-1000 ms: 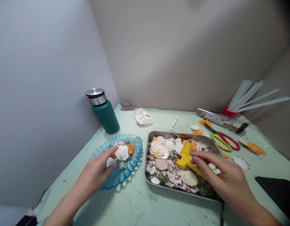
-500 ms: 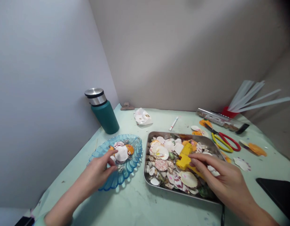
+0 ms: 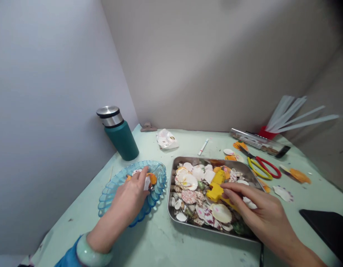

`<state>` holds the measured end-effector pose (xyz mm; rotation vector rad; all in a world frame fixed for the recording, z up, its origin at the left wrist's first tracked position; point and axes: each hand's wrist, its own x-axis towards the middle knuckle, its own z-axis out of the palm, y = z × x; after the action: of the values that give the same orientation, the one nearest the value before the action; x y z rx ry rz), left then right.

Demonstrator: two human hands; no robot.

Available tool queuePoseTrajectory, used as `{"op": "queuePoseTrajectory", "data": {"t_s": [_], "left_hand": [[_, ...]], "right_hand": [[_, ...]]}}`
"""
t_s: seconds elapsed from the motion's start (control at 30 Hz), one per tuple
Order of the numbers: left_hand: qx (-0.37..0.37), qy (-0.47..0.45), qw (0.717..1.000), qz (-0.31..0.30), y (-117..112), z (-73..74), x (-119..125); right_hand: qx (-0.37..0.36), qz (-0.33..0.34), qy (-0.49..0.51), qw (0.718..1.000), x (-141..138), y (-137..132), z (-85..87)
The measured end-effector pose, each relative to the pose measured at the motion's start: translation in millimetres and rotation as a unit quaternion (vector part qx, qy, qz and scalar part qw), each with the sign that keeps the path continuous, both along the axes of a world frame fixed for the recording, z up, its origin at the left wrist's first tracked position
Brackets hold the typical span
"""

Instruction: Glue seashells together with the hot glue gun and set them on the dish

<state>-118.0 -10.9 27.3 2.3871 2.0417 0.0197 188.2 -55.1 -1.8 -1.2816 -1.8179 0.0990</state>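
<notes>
Looking down at the near edge of the counter [image 3: 160,241], my left hand [image 3: 129,200] with a pale green bangle [image 3: 90,254] on the wrist sits inside the blue glass dish [image 3: 104,196]. Its fingers curl over a white shell [image 3: 147,182] next to an orange shell [image 3: 152,178]. Honestly can't tell if that grip has actually closed on the white one or is just lying on it.

My right hand [image 3: 260,217] is over the metal tray [image 3: 169,202], just right of the dish. That grip is loose, with the fingers stretched flat and the index tip touching the yellow glue gun [image 3: 217,187]. The gun lies on top of the mixed shells [image 3: 189,181] that fill the tray, and its back end runs under my palm.

A black pad [image 3: 327,230] sits off to the right. Further back are the red and yellow scissors [image 3: 261,167], a few loose shells [image 3: 282,193], a white marker [image 3: 203,147] and a crumpled wrapper [image 3: 166,139]. By the walls stand the teal bottle [image 3: 118,135] on the left and a red holder of clear glue sticks [image 3: 296,111] on the right.
</notes>
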Motion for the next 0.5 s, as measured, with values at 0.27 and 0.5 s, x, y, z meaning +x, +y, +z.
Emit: {"op": "queuePoseTrajectory", "data": {"t_s": [0.27,0.5], "left_hand": [[0.089,-0.113,0.989,0.043,-2,30.8,-31],[0.047,-0.062,0.993,0.092,-35,4.4,-49]], "right_hand": [[0.003,0.004,-0.003,1.000,-1,0,0.9],[0.004,0.009,-0.017,1.000,-1,0,0.5]]}}
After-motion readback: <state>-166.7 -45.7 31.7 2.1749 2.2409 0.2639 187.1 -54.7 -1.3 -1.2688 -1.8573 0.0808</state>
